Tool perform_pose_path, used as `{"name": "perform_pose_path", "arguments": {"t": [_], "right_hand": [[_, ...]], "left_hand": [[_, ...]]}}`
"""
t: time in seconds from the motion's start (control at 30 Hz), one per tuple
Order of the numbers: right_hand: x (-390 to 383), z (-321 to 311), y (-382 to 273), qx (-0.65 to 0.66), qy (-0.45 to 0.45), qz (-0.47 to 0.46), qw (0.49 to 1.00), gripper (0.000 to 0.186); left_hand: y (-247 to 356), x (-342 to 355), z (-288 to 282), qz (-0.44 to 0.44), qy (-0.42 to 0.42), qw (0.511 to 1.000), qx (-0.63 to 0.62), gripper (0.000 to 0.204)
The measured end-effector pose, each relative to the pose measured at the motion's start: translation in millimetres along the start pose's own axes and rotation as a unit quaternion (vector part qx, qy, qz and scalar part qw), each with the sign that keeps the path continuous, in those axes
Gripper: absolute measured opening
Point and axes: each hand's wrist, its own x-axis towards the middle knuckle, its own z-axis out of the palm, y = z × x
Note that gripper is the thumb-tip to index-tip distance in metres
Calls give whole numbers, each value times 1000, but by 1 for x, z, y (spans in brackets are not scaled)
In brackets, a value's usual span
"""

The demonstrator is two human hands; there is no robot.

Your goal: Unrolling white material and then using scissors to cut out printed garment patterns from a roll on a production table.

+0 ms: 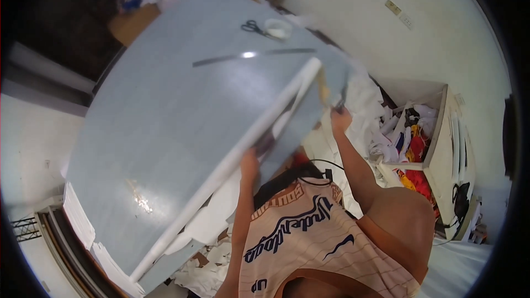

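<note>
A long white roll (221,174) of paper or cloth lies slantwise along the near edge of the grey-blue table (165,94). My left hand (250,164) is at the roll's near side, by a dark patterned patch (266,142); its fingers are blurred. Off the table's right edge, my right hand (341,120) is closed around something small and dark that motion smears. A yellowish strip (323,87) hangs between that hand and the roll's far end. White sheet pieces (218,215) with cut-out curves lie below the roll.
Farther back on the table are a metal ruler (221,60), black-handled scissors (251,26) and a roll of tape (277,28). To the right stands an open bin (436,132) full of coloured cloth scraps (415,143). White fabric (361,110) heaps beside the table.
</note>
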Motion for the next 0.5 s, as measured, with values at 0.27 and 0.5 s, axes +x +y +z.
{"name": "perform_pose_path", "arguments": {"t": [0.27,0.5], "right_hand": [[224,173,-114,104,-338,-350,867,31],[235,313,-163,-42,-570,-428,700,25]], "left_hand": [[87,174,100,-52,-43,987,143,18],[157,275,153,-1,10,962,274,31]]}}
